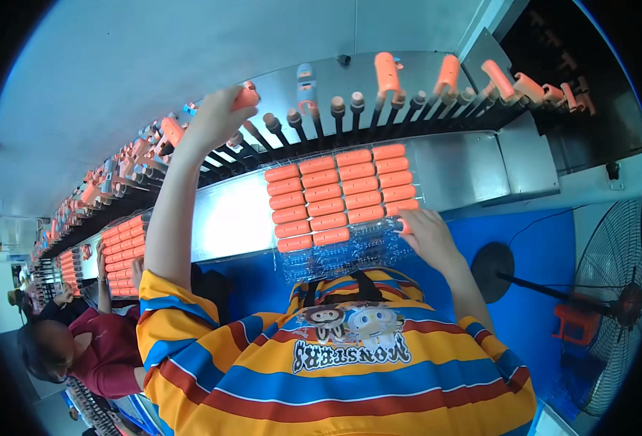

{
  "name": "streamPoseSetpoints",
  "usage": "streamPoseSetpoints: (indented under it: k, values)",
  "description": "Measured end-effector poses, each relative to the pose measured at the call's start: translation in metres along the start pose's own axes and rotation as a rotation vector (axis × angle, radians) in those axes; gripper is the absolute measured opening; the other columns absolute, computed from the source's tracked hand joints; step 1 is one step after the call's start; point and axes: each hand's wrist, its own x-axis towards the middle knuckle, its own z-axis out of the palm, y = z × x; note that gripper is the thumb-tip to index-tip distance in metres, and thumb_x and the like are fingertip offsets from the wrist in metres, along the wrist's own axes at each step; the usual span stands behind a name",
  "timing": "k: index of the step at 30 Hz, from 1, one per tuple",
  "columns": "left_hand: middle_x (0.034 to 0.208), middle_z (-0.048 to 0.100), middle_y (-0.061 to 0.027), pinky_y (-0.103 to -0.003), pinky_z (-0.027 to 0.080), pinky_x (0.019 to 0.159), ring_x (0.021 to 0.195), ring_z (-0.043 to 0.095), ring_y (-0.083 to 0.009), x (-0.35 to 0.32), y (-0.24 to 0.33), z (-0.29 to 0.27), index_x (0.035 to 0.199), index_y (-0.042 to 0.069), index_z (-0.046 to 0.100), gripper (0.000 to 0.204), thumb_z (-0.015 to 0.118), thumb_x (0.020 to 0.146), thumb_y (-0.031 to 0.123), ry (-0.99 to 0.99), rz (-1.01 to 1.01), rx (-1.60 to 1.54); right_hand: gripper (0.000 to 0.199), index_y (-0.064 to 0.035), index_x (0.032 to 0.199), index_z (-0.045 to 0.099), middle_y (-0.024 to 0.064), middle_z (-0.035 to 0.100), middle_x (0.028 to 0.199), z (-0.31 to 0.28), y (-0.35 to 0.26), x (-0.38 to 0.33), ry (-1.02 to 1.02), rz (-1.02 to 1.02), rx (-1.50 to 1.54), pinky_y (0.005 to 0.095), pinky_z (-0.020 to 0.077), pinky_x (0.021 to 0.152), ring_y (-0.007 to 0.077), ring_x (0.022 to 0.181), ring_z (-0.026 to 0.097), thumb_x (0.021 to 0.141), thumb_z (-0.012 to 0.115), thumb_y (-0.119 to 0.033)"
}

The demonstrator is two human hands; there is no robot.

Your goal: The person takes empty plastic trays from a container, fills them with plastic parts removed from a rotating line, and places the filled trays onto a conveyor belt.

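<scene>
My left hand (215, 116) is raised to the row of black pegs (313, 116) on the moving line and is closed around an orange plastic piece (247, 94) at a peg. My right hand (426, 236) rests at the right edge of a clear plastic tray (335, 254) and has its fingers on an orange piece (406, 225) there. The tray sits on the metal ledge in front of me and holds several rows of orange pieces (339, 192). More orange pieces (386, 71) stand on pegs to the right.
A metal conveyor ledge (466, 167) runs left to right. To my left, another person in a dark red shirt (106, 349) works beside a second tray of orange pieces (124, 247). A standing fan (619, 298) is on the blue floor at right.
</scene>
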Motion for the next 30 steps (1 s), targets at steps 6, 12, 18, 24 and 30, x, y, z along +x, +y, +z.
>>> streamPoseSetpoints:
  k: [6, 12, 18, 24, 30]
  values:
    - [0.082, 0.066, -0.0202, -0.038, 0.050, 0.063, 0.070, 0.066, -0.0321, -0.029, -0.043, -0.007, 0.097, 0.001, 0.065, 0.022, 0.066, 0.083, 0.019, 0.264, -0.043, 0.143, 0.046, -0.0059, 0.118, 0.056, 0.0096, 0.062, 0.106, -0.003, -0.007, 0.001, 0.129, 0.045, -0.098, 0.0389, 0.0439, 0.087, 0.0276, 0.101, 0.057, 0.074, 0.071, -0.010]
    - [0.110, 0.064, -0.0212, -0.029, 0.051, 0.073, 0.091, 0.066, -0.0226, -0.059, -0.108, -0.040, 0.134, 0.004, 0.050, 0.042, 0.055, 0.095, 0.021, 0.257, -0.172, -0.145, 0.048, -0.0040, 0.118, 0.056, 0.0122, 0.062, 0.106, 0.001, -0.012, 0.005, 0.011, 0.069, -0.099, 0.0398, 0.0438, 0.089, 0.0298, 0.102, 0.057, 0.073, 0.073, -0.009]
    - [0.106, 0.065, -0.0201, -0.037, 0.052, 0.069, 0.086, 0.066, -0.0282, -0.066, -0.127, -0.075, 0.111, 0.002, 0.064, 0.031, 0.059, 0.085, 0.018, 0.214, 0.323, 0.599, 0.047, -0.0049, 0.117, 0.056, 0.0130, 0.061, 0.105, 0.007, -0.017, 0.015, -0.009, 0.019, -0.139, 0.0406, 0.0435, 0.090, 0.0310, 0.103, 0.056, 0.073, 0.073, -0.009]
    - [0.079, 0.065, -0.0217, -0.043, 0.048, 0.064, 0.073, 0.065, -0.0368, -0.078, -0.170, -0.083, 0.094, -0.001, 0.063, 0.025, 0.067, 0.080, 0.021, 0.085, -0.096, 0.378, 0.041, -0.0052, 0.113, 0.057, 0.0129, 0.061, 0.106, 0.007, -0.025, 0.025, 0.032, 0.040, -0.139, 0.0413, 0.0434, 0.089, 0.0323, 0.103, 0.056, 0.075, 0.070, -0.012]
    - [0.081, 0.062, -0.0193, -0.043, 0.045, 0.067, 0.078, 0.060, -0.0353, -0.125, -0.171, -0.085, 0.092, 0.000, 0.061, 0.016, 0.059, 0.089, 0.015, 0.572, -0.079, 0.543, 0.043, -0.0068, 0.114, 0.057, 0.0106, 0.058, 0.112, 0.015, -0.022, 0.023, 0.066, 0.079, -0.167, 0.0398, 0.0432, 0.092, 0.0299, 0.106, 0.054, 0.073, 0.071, -0.009]
